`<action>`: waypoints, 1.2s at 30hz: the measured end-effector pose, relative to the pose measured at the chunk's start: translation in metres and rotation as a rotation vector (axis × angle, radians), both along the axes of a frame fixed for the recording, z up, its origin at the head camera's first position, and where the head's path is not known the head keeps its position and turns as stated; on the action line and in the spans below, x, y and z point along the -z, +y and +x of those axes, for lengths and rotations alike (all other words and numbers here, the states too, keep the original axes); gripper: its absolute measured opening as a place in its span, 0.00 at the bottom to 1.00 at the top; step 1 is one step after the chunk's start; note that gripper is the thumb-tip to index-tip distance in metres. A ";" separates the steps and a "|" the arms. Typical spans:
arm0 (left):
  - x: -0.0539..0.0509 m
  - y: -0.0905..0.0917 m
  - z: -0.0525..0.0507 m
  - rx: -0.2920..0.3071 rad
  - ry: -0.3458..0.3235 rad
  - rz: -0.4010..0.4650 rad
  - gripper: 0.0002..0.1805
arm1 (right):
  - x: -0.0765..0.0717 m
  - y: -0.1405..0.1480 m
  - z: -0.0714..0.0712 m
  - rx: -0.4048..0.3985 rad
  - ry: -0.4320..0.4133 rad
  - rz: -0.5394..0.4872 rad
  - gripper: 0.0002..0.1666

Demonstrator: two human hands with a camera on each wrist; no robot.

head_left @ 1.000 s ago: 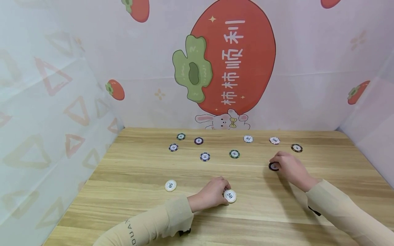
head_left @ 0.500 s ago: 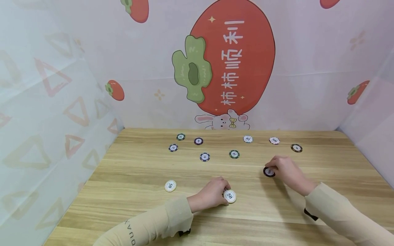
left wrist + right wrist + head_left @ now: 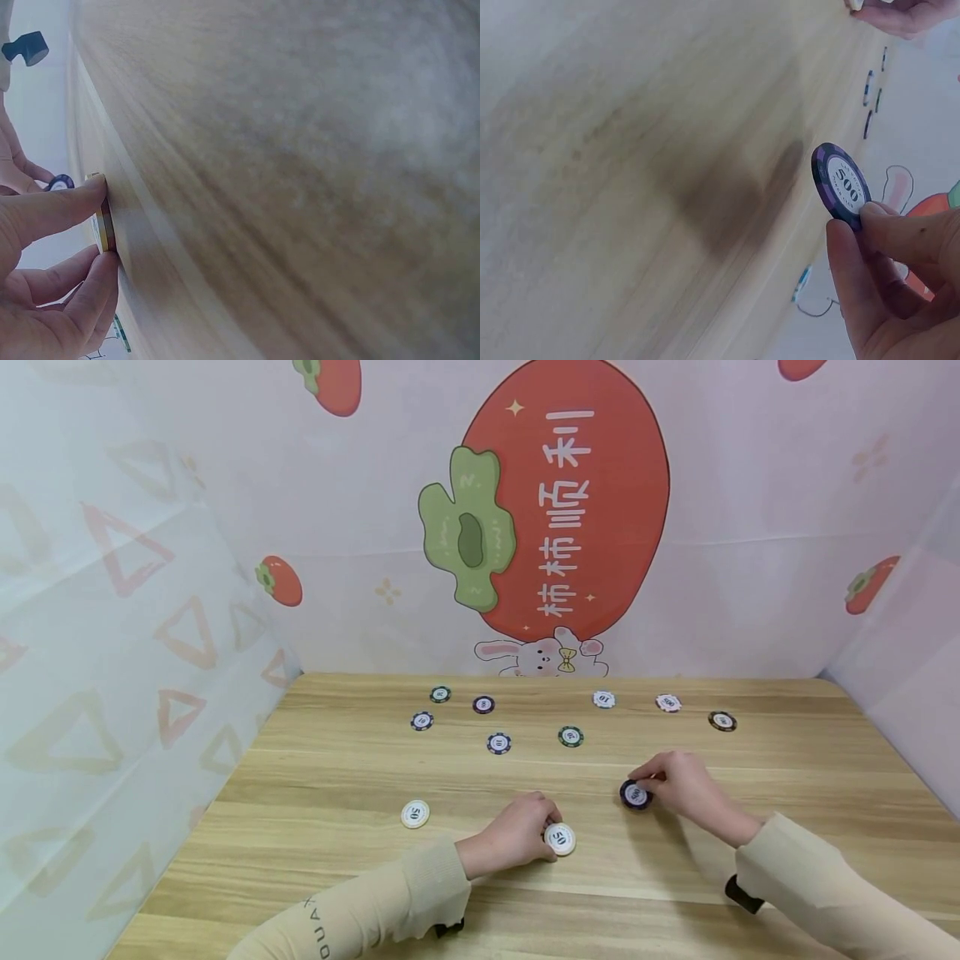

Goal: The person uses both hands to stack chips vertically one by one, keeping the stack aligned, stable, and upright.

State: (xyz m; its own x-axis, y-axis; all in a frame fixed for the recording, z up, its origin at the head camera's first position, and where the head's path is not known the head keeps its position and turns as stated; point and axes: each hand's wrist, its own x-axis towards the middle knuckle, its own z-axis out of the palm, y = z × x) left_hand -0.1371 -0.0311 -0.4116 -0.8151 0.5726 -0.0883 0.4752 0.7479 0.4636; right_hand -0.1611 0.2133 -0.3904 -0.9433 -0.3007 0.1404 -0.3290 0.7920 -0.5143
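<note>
Right hand (image 3: 693, 793): thumb and fingers pinch rim of black-and-purple round chip marked 500 (image 3: 634, 795), held above table; edge grip probably keeps face uncovered. Left hand (image 3: 512, 835), eight o'clock of that: fingers clamped on edge of white round chip marked 50 (image 3: 560, 840), resting low, probably steadying a stack; layered edge shows. From there, loose white round chip (image 3: 416, 813) at nine, green-rimmed round chip (image 3: 571, 737) at twelve, on wood-grain table (image 3: 525, 910).

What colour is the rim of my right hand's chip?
Near-black and purple rim, clearest in the right wrist view.
</note>
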 end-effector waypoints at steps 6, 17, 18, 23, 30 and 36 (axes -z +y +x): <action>0.001 0.000 -0.001 0.009 0.007 -0.004 0.20 | 0.000 -0.006 0.002 -0.008 -0.062 -0.037 0.06; 0.003 -0.001 -0.003 0.011 -0.005 0.014 0.20 | 0.001 -0.018 0.005 0.052 -0.393 -0.298 0.08; 0.003 -0.001 -0.003 0.012 -0.003 0.012 0.20 | 0.001 -0.019 0.006 0.056 -0.410 -0.309 0.08; 0.003 -0.001 -0.003 0.013 -0.010 0.009 0.20 | 0.004 -0.024 0.008 0.064 -0.459 -0.354 0.09; 0.001 -0.001 -0.003 0.019 -0.004 -0.002 0.20 | 0.008 -0.033 0.012 0.076 -0.523 -0.409 0.10; 0.000 -0.001 -0.003 0.019 -0.012 -0.007 0.20 | 0.011 -0.041 0.016 0.077 -0.578 -0.465 0.11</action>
